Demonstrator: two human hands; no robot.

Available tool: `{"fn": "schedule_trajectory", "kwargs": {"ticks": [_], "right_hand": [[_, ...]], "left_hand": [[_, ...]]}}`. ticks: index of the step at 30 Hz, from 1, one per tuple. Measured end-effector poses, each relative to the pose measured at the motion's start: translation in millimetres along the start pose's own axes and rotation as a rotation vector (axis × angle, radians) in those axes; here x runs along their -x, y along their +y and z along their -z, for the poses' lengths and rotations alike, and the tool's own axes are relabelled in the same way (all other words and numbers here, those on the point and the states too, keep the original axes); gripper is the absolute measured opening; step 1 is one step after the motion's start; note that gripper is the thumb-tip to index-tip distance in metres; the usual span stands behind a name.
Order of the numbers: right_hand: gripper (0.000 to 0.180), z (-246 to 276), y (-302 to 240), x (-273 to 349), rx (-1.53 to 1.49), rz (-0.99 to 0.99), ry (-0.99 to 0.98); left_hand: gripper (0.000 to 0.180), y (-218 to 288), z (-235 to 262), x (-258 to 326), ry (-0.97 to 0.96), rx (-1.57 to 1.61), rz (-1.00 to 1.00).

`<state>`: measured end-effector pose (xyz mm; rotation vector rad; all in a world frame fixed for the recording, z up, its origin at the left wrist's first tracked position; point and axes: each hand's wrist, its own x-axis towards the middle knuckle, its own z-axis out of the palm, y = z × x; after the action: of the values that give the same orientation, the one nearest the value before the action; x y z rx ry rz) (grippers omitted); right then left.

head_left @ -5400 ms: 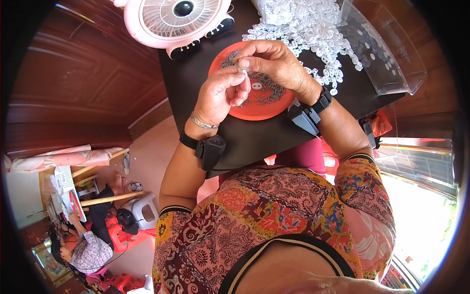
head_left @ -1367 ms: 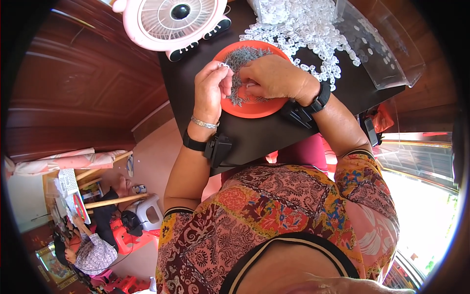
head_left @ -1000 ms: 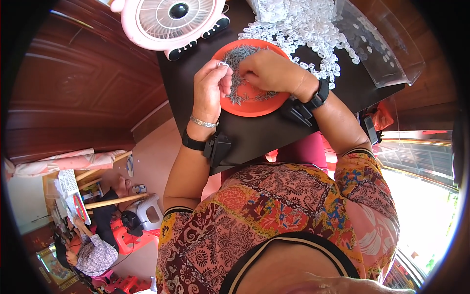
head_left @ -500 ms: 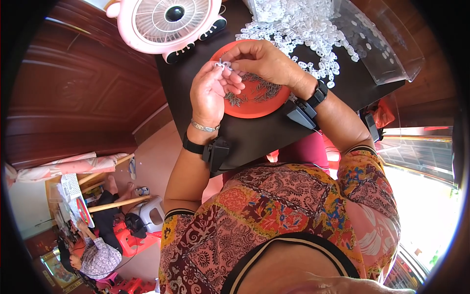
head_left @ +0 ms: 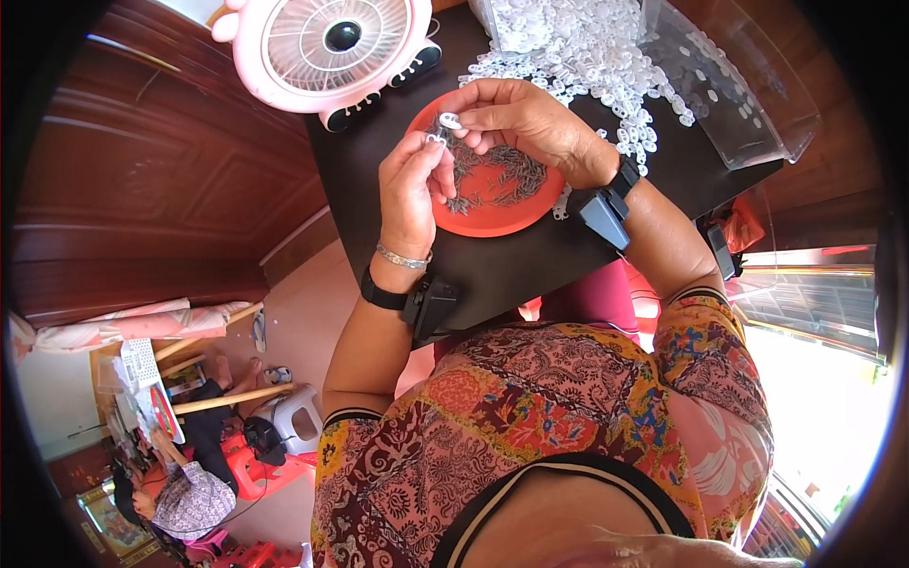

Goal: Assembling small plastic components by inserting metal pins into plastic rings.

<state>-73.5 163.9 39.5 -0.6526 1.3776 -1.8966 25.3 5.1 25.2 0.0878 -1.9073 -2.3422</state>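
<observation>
Over an orange-red plate point(head_left: 492, 223), both my hands are raised close together. My right hand point(head_left: 542, 131) pinches a white oval plastic piece with holes point(head_left: 450, 121) between thumb and fingertips. Just below it, my left hand point(head_left: 409, 189) has thumb and fingers closed on a small white plastic piece point(head_left: 436, 139); its full shape is partly covered by the fingers. Many small grey screw-like pins point(head_left: 519, 176) lie scattered in the plate. Whether a pin sits in either white piece is too small to tell.
A heap of white oval pieces point(head_left: 606, 62) covers the far side of the black table point(head_left: 492, 284), beside a tilted clear plastic bin point(head_left: 724, 109). A pink fan point(head_left: 327, 57) stands at the far left. Another person point(head_left: 194, 497) sits at the lower left.
My hands have come slightly apart. My left fingers, spread before, are now drawn together. The white oval piece in my right hand now shows plainly.
</observation>
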Motion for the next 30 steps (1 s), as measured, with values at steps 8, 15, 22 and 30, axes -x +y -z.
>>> {"fn": "schedule_trajectory", "kwargs": {"ticks": [8,15,22,30], "right_hand": [[0.019,-4,-1,0,0.127,0.106,0.024],[0.019,-3,1,0,0.256,0.18,-0.015],[0.018,-5,4,-1,0.316,0.249,-0.003],[0.018,-9,4,1,0.39,0.258,-0.017]], "left_hand": [[0.022,1,-2,1,0.026,-0.063,0.021],[0.022,0,-2,1,0.02,-0.066,0.02],[0.022,1,-2,2,0.023,-0.081,0.002],[0.021,-1,-3,2,0.03,-0.074,0.003]]}}
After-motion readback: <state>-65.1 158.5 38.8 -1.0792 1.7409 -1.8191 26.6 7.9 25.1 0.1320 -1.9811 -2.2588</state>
